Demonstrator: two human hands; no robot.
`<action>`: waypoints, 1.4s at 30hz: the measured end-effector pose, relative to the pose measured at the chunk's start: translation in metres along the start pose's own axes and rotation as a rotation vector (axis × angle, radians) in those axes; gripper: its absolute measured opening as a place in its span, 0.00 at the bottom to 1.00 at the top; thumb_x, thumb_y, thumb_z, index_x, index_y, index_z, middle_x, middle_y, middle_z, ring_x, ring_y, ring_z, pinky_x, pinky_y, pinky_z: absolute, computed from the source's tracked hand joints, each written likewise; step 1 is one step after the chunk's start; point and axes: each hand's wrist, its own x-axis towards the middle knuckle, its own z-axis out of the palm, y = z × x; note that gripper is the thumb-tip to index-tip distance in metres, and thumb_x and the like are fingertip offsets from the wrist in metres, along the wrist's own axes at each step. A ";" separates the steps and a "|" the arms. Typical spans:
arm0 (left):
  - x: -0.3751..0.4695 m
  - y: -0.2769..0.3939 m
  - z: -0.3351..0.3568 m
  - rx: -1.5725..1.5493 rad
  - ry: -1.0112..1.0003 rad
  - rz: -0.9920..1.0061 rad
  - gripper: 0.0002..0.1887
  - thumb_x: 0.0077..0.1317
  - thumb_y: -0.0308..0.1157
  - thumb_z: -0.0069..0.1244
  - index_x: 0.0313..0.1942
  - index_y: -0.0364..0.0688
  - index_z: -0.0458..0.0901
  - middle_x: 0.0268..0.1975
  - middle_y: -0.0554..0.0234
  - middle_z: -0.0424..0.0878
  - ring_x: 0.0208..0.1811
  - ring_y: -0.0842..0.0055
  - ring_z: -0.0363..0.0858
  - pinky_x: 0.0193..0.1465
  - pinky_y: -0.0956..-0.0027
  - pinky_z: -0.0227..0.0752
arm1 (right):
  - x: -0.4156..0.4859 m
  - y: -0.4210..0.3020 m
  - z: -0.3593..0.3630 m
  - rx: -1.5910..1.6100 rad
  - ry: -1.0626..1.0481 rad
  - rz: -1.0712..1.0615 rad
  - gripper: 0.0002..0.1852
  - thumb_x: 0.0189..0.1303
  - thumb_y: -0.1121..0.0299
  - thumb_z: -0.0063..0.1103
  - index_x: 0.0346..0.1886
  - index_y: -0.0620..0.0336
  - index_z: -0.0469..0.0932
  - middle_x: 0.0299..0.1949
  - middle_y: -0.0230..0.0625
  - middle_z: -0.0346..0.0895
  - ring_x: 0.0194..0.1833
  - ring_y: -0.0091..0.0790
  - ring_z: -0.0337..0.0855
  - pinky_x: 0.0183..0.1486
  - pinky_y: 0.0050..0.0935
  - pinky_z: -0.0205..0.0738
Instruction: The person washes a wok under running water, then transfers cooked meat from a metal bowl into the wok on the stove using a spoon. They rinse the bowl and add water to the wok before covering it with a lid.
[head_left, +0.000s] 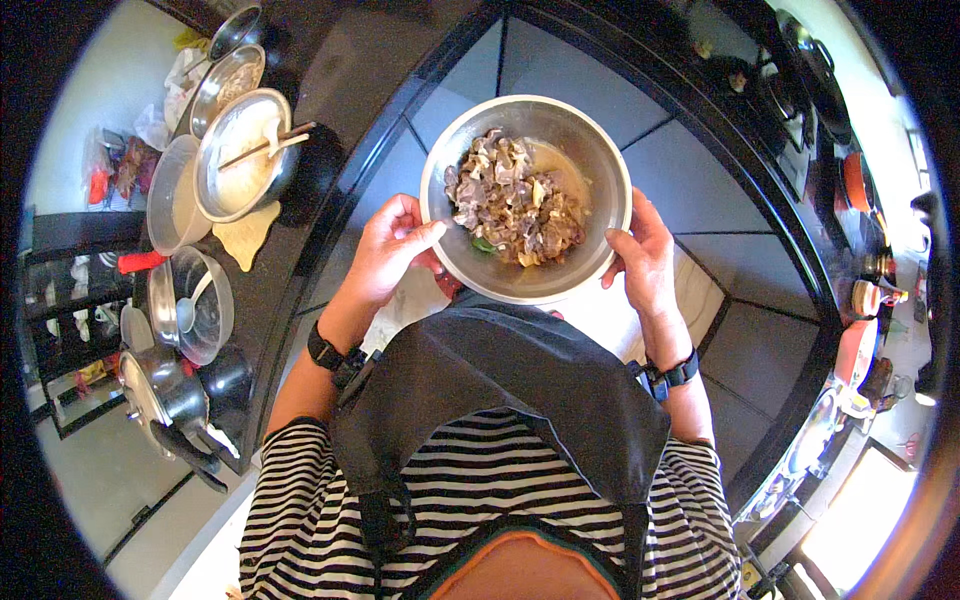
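Observation:
A round steel bowl (525, 283) is held up in front of my body, above the floor. Chunks of cooked-looking meat (517, 199) lie in it with some brownish liquid and a bit of green leaf (484, 245). My left hand (390, 247) grips the bowl's left rim, thumb on top and fingers curled beneath. On the opposite side, my right hand (641, 251) holds the lower right rim, its thumb over the edge. The fingers under the bowl are partly hidden.
The dark counter at left carries a steel bowl (206, 195) with wooden utensils, a plastic tub (159, 221), a clear bowl with a ladle (196, 300) and a pressure cooker (169, 390). Along the right counter are a stove (795, 142), an orange pan (856, 182) and dishes.

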 end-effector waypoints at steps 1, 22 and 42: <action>0.000 -0.002 0.003 0.007 0.030 -0.004 0.11 0.63 0.30 0.54 0.38 0.38 0.69 0.30 0.62 0.79 0.26 0.78 0.79 0.25 0.75 0.76 | 0.001 0.003 -0.002 0.011 -0.013 -0.009 0.32 0.52 0.81 0.45 0.65 0.66 0.58 0.48 0.48 0.73 0.19 0.27 0.76 0.13 0.19 0.72; -0.038 -0.004 0.076 -0.118 0.473 0.418 0.11 0.55 0.22 0.53 0.37 0.41 0.71 0.33 0.69 0.77 0.32 0.84 0.75 0.35 0.77 0.73 | 0.047 -0.013 -0.083 -0.048 -0.519 -0.157 0.34 0.62 0.55 0.55 0.66 0.63 0.58 0.53 0.44 0.71 0.29 0.25 0.78 0.24 0.20 0.76; -0.012 0.030 0.345 -0.210 1.484 0.699 0.17 0.55 0.20 0.45 0.46 0.39 0.68 0.42 0.60 0.76 0.33 0.79 0.77 0.30 0.77 0.74 | 0.342 -0.067 -0.233 -0.704 -0.512 -0.782 0.30 0.47 0.69 0.68 0.56 0.57 0.70 0.35 0.40 0.79 0.35 0.41 0.80 0.40 0.36 0.76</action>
